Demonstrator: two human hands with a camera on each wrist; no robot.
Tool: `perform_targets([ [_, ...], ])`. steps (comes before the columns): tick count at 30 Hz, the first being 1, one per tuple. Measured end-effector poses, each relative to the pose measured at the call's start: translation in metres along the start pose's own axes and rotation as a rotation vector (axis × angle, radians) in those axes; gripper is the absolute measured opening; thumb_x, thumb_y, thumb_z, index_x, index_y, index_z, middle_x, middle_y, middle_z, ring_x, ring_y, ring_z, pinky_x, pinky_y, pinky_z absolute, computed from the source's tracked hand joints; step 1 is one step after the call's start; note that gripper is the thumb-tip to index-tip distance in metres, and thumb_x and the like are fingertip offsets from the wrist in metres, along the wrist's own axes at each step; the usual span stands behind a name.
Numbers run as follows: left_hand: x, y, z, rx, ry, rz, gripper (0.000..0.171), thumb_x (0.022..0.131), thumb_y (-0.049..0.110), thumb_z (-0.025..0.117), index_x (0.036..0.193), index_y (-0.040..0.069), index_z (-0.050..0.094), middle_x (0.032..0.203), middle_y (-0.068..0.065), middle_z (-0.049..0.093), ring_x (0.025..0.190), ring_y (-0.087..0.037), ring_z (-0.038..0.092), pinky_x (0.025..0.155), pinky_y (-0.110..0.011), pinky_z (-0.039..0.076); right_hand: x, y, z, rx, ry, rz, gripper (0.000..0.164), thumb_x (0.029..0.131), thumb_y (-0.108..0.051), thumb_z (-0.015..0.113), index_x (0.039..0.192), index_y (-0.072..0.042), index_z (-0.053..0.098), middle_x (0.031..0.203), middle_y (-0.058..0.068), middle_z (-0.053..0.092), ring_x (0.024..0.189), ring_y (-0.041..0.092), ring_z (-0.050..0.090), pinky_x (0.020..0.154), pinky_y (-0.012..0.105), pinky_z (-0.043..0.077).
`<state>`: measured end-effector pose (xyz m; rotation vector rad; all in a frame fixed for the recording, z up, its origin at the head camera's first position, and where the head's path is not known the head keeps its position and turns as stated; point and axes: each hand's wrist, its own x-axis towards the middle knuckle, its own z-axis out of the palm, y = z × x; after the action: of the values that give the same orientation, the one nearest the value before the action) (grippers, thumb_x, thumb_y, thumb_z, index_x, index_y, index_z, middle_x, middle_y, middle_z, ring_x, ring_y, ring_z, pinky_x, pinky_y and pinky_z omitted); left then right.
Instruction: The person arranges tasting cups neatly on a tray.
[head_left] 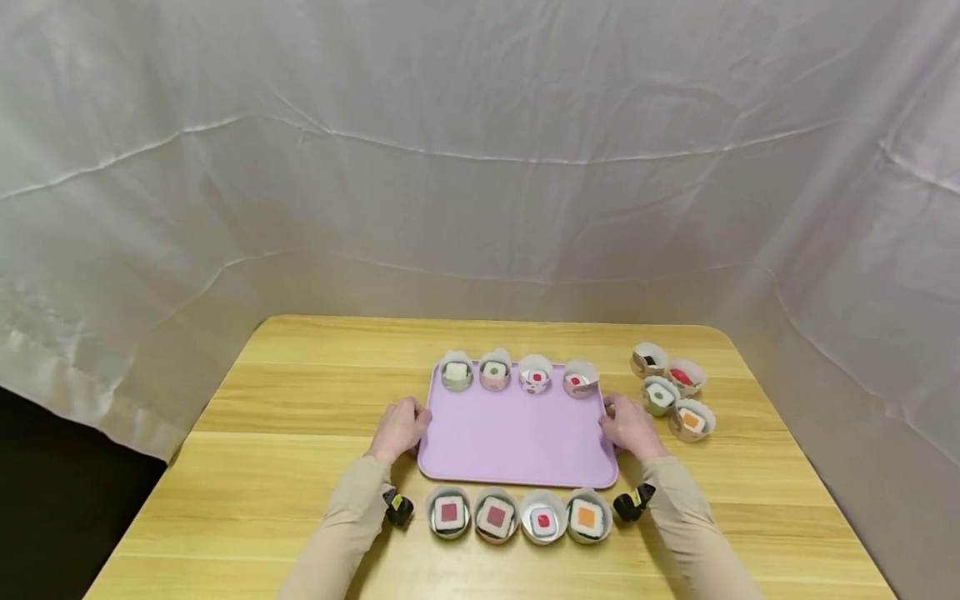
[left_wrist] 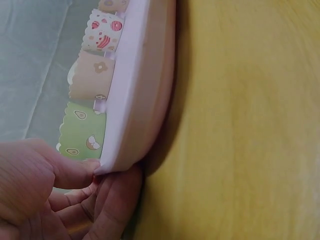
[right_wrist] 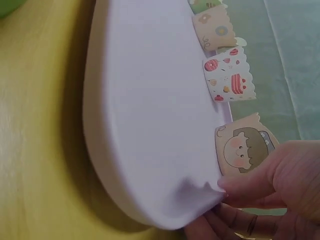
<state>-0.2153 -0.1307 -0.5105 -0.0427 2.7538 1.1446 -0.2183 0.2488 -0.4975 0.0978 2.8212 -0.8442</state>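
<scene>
At the left of the pale wooden desk (head_left: 285, 417), below the pale draped cloth (head_left: 480, 208), the left hand (head_left: 397, 427) pinches the left edge of a lilac tray (head_left: 517, 433), thumb above and fingers curled underneath; a small black device (head_left: 398, 508) sits at that wrist. The tray lies flat side up in the middle, between both hands. Along its far edge stand four paper cups: a green cup (head_left: 456, 385) with a white piece, a pink cup (head_left: 495, 384) with a green-centred one, then a white patterned cup (head_left: 535, 387) and a beige cup (head_left: 588, 386), each showing red inside. Just in front of the tray's near edge, a row of four cups (head_left: 496, 540) holds two pieces with dull-red squares, one with a red centre and one with an orange centre. At the tray's right edge, the right hand (head_left: 632, 423) grips likewise, thumb over the rim and fingers beneath. Beyond it, farthest right, a cluster of four cups (head_left: 682, 433) shows black, red, green-centred and orange-centred contents.
</scene>
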Motion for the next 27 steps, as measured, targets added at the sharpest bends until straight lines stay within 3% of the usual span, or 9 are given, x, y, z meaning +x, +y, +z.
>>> perform_targets([
  [6, 0.0, -0.001, 0.0, 0.024, 0.001, 0.004, 0.021, 0.1, 0.013, 0.053, 0.092, -0.002, 0.067, 0.072, -0.012, 0.068, 0.047, -0.014, 0.061, 0.049, -0.026, 0.051, 0.0, -0.001, -0.007, -0.059, 0.116, -0.069, 0.036, 0.094, -0.015, 0.057, 0.121, 0.01, 0.061, 0.088, 0.021, 0.071, 0.07, 0.027, 0.065, 0.07, 0.045, 0.05],
  [12, 0.0, 0.001, 0.0, 0.038, 0.0, 0.0, 0.022, 0.1, 0.014, 0.053, 0.091, 0.0, 0.067, 0.067, -0.009, 0.066, 0.046, -0.013, 0.06, 0.049, -0.024, 0.049, 0.004, -0.002, -0.017, -0.033, 0.264, -0.109, 0.034, 0.093, -0.013, 0.059, 0.12, 0.009, 0.062, 0.085, 0.019, 0.068, 0.069, 0.027, 0.062, 0.059, 0.037, 0.046],
  [15, 0.0, 0.001, 0.0, 0.039, 0.001, 0.005, 0.022, 0.1, 0.014, 0.053, 0.09, 0.0, 0.068, 0.066, -0.009, 0.065, 0.046, -0.013, 0.059, 0.049, -0.024, 0.049, 0.007, -0.001, -0.021, -0.016, 0.354, -0.14, 0.032, 0.092, -0.01, 0.059, 0.119, 0.007, 0.062, 0.087, 0.02, 0.067, 0.074, 0.03, 0.063, 0.063, 0.039, 0.046],
  [22, 0.0, -0.001, 0.0, 0.057, 0.005, 0.011, 0.021, 0.1, 0.013, 0.054, 0.09, 0.0, 0.067, 0.065, -0.008, 0.064, 0.046, -0.014, 0.059, 0.049, -0.024, 0.047, 0.015, 0.001, -0.029, -0.006, 0.506, -0.19, 0.037, 0.092, -0.01, 0.059, 0.124, 0.008, 0.059, 0.106, 0.029, 0.063, 0.094, 0.045, 0.06, 0.082, 0.056, 0.046],
  [27, 0.001, -0.001, 0.001, 0.06, 0.006, 0.01, 0.021, 0.1, 0.014, 0.054, 0.091, 0.0, 0.067, 0.067, -0.009, 0.065, 0.046, -0.014, 0.059, 0.049, -0.024, 0.047, 0.024, 0.004, -0.036, -0.012, 0.529, -0.17, 0.045, 0.092, -0.012, 0.062, 0.132, 0.008, 0.052, 0.125, 0.036, 0.055, 0.114, 0.054, 0.052, 0.099, 0.064, 0.041],
])
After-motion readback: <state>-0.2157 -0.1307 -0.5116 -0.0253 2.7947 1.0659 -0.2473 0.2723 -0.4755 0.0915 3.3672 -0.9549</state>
